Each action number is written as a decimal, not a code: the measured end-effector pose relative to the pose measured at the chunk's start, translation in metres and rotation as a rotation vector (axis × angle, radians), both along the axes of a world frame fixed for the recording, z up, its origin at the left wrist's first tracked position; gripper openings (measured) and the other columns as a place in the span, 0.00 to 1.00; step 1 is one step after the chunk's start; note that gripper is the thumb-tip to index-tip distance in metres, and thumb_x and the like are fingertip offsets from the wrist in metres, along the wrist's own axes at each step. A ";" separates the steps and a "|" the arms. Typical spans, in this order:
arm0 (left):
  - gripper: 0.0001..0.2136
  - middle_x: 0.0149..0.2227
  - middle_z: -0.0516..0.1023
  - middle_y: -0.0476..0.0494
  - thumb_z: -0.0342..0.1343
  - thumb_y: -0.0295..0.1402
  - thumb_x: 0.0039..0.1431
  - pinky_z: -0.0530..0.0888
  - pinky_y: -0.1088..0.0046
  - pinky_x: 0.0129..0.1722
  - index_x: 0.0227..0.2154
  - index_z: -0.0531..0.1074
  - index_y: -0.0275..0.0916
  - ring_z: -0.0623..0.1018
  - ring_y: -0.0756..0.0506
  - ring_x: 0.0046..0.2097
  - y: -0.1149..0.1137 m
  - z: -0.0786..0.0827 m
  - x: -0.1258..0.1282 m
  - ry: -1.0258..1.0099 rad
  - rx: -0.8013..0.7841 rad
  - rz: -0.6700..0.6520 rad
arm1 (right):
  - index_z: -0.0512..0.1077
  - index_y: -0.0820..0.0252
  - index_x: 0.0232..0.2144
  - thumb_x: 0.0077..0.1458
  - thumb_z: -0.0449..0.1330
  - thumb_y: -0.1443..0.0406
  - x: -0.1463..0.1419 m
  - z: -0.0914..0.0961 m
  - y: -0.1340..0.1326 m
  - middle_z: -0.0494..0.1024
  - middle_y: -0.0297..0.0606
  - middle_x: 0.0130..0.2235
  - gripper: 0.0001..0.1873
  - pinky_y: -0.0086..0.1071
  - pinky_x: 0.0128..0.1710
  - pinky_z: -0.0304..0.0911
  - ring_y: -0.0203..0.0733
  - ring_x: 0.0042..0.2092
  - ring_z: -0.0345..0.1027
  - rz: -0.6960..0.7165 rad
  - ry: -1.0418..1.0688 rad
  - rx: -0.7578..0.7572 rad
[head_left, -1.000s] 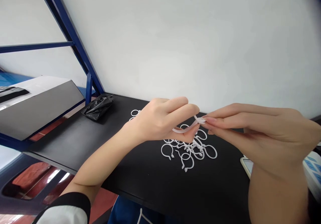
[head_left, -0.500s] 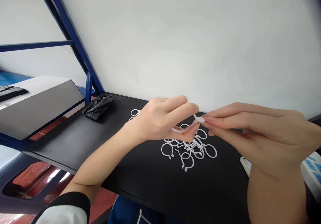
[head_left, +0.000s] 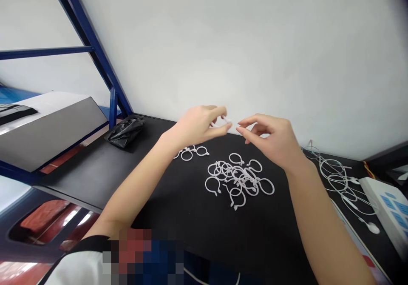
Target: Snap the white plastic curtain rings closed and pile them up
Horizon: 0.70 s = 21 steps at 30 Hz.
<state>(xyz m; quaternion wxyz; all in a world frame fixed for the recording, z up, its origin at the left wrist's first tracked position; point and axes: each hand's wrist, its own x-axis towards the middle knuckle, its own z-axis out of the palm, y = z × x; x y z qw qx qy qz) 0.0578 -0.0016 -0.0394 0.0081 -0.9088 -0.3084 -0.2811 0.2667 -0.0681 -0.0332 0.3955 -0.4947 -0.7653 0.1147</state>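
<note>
My left hand [head_left: 197, 125] is raised above the black table [head_left: 191, 221], its fingertips shut on a white plastic ring [head_left: 226, 121] that is mostly hidden by the fingers. My right hand [head_left: 267, 135] hangs just to the right with its fingers apart, holding nothing and not touching the ring. Below both hands lies a tangled pile of white plastic rings with small tabs [head_left: 239, 180]. A smaller group of the same rings [head_left: 191, 152] sits under my left hand.
A crumpled black plastic bag [head_left: 125, 132] lies at the table's far left. White wired earphones [head_left: 338, 178] and a white power strip [head_left: 387, 206] are at the right. A blue metal frame [head_left: 95, 55] rises at the left, and a white wall stands behind.
My right hand has let go of the ring and moved away from it. Both hands have risen higher, and the view has shifted, showing more of the table's right side.
</note>
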 end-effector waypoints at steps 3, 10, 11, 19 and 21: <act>0.21 0.45 0.74 0.38 0.44 0.48 0.66 0.70 0.69 0.42 0.46 0.71 0.36 0.75 0.45 0.43 0.030 -0.014 -0.009 0.294 -0.240 0.250 | 0.73 0.58 0.42 0.60 0.57 0.54 0.013 -0.013 0.019 0.79 0.39 0.37 0.16 0.34 0.33 0.65 0.39 0.31 0.74 -0.117 -0.112 -0.269; 0.17 0.50 0.73 0.40 0.54 0.40 0.65 0.76 0.60 0.47 0.50 0.68 0.35 0.76 0.45 0.47 0.071 -0.046 -0.029 0.650 -0.636 0.428 | 0.72 0.62 0.45 0.52 0.64 0.57 0.043 -0.044 0.046 0.81 0.43 0.36 0.20 0.34 0.31 0.66 0.44 0.33 0.76 -0.046 -0.358 -0.766; 0.17 0.50 0.73 0.40 0.54 0.39 0.64 0.76 0.60 0.47 0.51 0.68 0.35 0.76 0.45 0.48 0.072 -0.047 -0.030 0.682 -0.672 0.438 | 0.72 0.62 0.46 0.52 0.64 0.57 0.044 -0.048 0.049 0.81 0.43 0.36 0.21 0.34 0.32 0.67 0.45 0.34 0.76 -0.047 -0.383 -0.809; 0.17 0.51 0.72 0.40 0.54 0.40 0.65 0.76 0.59 0.48 0.51 0.68 0.36 0.75 0.44 0.49 0.073 -0.051 -0.028 0.741 -0.762 0.426 | 0.69 0.60 0.50 0.62 0.58 0.59 0.035 -0.069 0.061 0.75 0.43 0.49 0.17 0.43 0.46 0.69 0.43 0.46 0.71 -0.078 -0.494 -0.845; 0.17 0.51 0.72 0.40 0.54 0.40 0.65 0.76 0.59 0.48 0.51 0.68 0.36 0.75 0.44 0.49 0.073 -0.051 -0.028 0.743 -0.765 0.419 | 0.70 0.60 0.50 0.63 0.57 0.59 0.033 -0.073 0.062 0.73 0.43 0.50 0.16 0.43 0.46 0.70 0.43 0.46 0.71 -0.085 -0.516 -0.860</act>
